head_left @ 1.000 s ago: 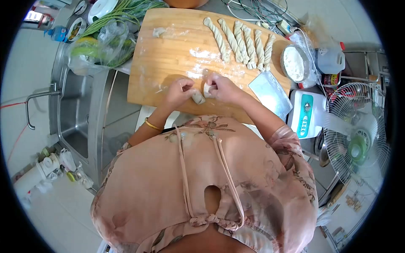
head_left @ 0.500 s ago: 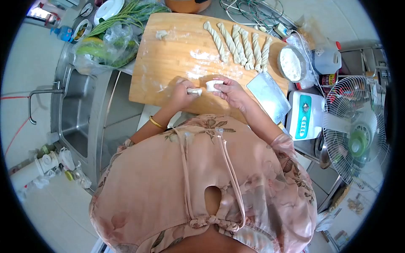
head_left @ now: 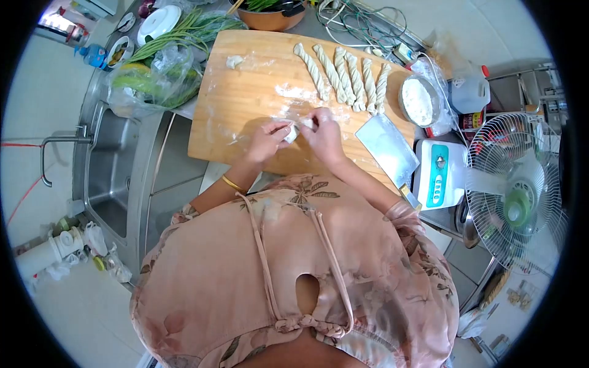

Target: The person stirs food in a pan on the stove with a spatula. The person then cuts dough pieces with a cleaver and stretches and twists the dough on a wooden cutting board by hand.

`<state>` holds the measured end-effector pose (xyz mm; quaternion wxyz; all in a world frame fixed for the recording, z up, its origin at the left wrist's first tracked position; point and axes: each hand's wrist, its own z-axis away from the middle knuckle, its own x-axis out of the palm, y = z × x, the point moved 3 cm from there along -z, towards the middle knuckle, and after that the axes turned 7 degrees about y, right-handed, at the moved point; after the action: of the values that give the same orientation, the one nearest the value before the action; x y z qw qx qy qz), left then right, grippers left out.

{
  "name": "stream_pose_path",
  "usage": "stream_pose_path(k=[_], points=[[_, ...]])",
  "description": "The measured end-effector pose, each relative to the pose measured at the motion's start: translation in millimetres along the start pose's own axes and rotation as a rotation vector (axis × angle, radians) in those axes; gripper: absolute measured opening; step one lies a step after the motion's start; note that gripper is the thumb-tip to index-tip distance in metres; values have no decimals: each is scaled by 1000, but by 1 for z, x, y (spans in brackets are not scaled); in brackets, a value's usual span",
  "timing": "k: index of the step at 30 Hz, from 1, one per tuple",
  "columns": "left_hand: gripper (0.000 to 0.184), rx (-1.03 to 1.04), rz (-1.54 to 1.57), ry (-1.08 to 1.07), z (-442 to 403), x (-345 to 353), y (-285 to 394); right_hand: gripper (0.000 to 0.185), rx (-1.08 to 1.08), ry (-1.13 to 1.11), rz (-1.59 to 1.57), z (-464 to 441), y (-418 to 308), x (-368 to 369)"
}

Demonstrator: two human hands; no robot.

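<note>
My left hand [head_left: 267, 141] pinches a small white piece of dough [head_left: 291, 133] above the front part of the wooden board [head_left: 245, 92]. Close beside it on the right, my right hand [head_left: 323, 132] is closed on another pale bit of dough [head_left: 307, 123], mostly covered by the fingers. Several twisted dough strips [head_left: 338, 76] lie side by side at the board's back right. A small dough lump [head_left: 234, 61] rests near the back left corner. White flour is scattered over the middle of the board.
At the right are a bowl of flour [head_left: 419, 101], a metal scraper [head_left: 388, 149], a scale [head_left: 438, 174] and a fan [head_left: 518, 195]. Bagged vegetables [head_left: 156, 80] and a sink [head_left: 111, 165] are at the left. An orange pot [head_left: 270, 20] stands behind the board.
My hands have come closer together, and my right hand has turned so its back faces up over its dough. The whole view has shifted, showing more of the pot behind the board.
</note>
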<state>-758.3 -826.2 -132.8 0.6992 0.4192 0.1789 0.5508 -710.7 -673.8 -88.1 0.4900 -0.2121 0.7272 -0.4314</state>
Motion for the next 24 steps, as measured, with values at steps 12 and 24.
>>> stream_pose_path(k=[12, 24], points=[[37, -20, 269, -43, 10, -1, -2, 41, 264, -294, -295, 8, -3, 6], [38, 366, -35, -116, 18, -7, 26, 32, 568, -595, -622, -5, 0, -1]])
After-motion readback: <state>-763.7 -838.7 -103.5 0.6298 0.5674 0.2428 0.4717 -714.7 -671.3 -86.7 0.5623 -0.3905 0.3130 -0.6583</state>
